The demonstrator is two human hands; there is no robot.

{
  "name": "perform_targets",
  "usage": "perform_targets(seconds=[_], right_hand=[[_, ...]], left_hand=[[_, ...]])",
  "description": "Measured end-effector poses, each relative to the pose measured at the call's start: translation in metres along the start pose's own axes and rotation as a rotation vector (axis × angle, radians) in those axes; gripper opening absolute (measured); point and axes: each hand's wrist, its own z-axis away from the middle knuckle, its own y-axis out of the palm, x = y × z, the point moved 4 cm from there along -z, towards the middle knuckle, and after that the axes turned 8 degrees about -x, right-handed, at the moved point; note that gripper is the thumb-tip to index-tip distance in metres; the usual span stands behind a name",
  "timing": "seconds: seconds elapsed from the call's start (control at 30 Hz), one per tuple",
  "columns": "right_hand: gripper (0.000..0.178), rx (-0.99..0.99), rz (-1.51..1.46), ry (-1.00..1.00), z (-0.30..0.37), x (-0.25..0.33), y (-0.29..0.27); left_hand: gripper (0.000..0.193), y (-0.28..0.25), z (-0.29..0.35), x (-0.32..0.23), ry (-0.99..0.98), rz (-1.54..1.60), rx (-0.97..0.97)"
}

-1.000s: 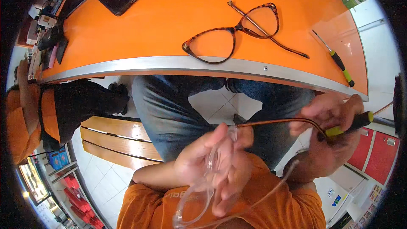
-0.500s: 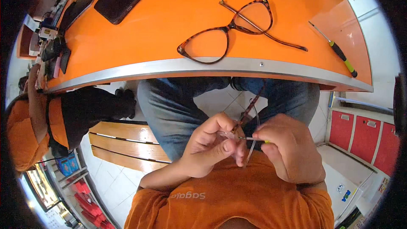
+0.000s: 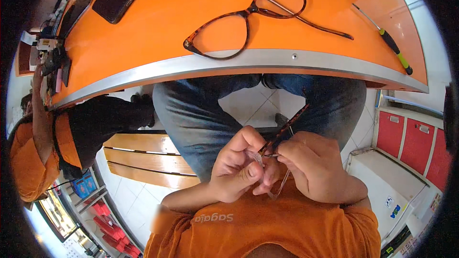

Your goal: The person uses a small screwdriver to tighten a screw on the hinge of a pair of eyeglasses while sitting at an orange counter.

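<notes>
My left hand (image 3: 239, 165) is closed around a clear plastic piece (image 3: 257, 156), which looks like part of a transparent eyeglass frame. A tortoiseshell temple arm (image 3: 289, 123) slants up from its fingertips. My right hand (image 3: 313, 165) pinches a small screwdriver whose thin metal shaft (image 3: 271, 155) meets the temple's lower end; its handle is hidden in the palm. Between the hands hangs a thin clear strip (image 3: 284, 184). On the orange table lies a tortoiseshell glasses front (image 3: 217, 18), with a separate temple arm (image 3: 327, 30) crossing its right rim.
The table's metal edge (image 3: 191, 62) runs just beyond my knees. A black phone (image 3: 118, 0) lies at the far left, another screwdriver (image 3: 389, 41) at the right. A co-worker in orange and black (image 3: 36, 143) is at the left, beside a slatted wooden bench (image 3: 143, 162).
My right hand has moved slightly left, closer to my left fingers, and less of the screwdriver shaft shows. The table and its things sit higher in the picture as the view has shifted.
</notes>
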Motion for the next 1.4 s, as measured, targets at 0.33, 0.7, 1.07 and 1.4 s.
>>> perform_targets(seconds=[0.33,0.7,1.07,1.4], right_hand=[[0.014,0.055,-0.094,0.005,0.0,-0.003,0.0],[0.012,0.112,-0.112,0.062,-0.004,0.001,-0.004],[0.015,0.106,0.008,-0.057,-0.003,-0.004,-0.004],[0.029,0.052,0.3,-0.25,0.004,0.003,-0.007]], left_hand=[[0.027,-0.001,0.001,0.001,-0.002,0.049,0.021],[0.03,-0.001,0.001,0.001,-0.03,0.041,0.005],[0.026,0.001,-0.001,0.006,-0.033,0.136,0.012],[0.025,0.003,0.004,0.011,-0.102,0.217,-0.024]])
